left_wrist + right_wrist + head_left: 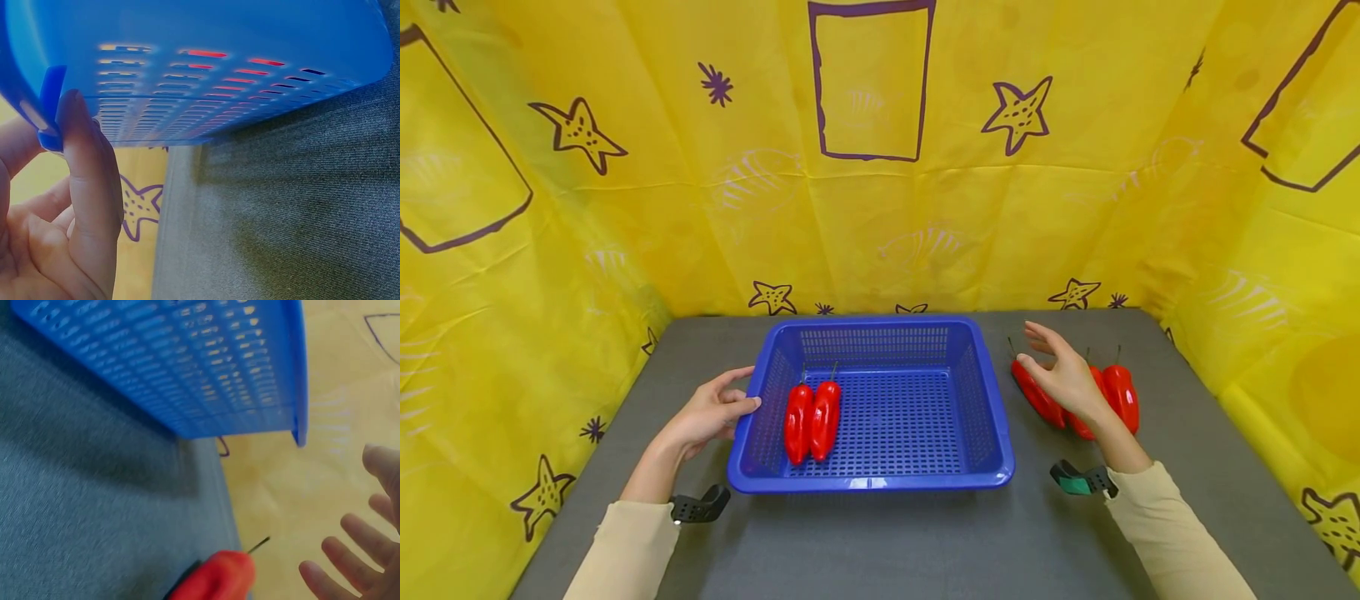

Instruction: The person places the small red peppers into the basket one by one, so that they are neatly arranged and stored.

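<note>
A blue plastic basket stands on the grey table, and two long red peppers lie side by side in its left part. My left hand holds the basket's left rim between thumb and fingers; in the left wrist view the thumb presses below the lip. To the right of the basket, more red peppers with thin dark stems lie together. Above them hovers my right hand, fingers extended and holding nothing, partly hiding the peppers. The right wrist view shows one red pepper below the spread fingers.
The dark grey table runs out in front of the basket and to both sides. Yellow cloth with drawn starfish hangs behind and along both sides. Each wrist wears a dark strap.
</note>
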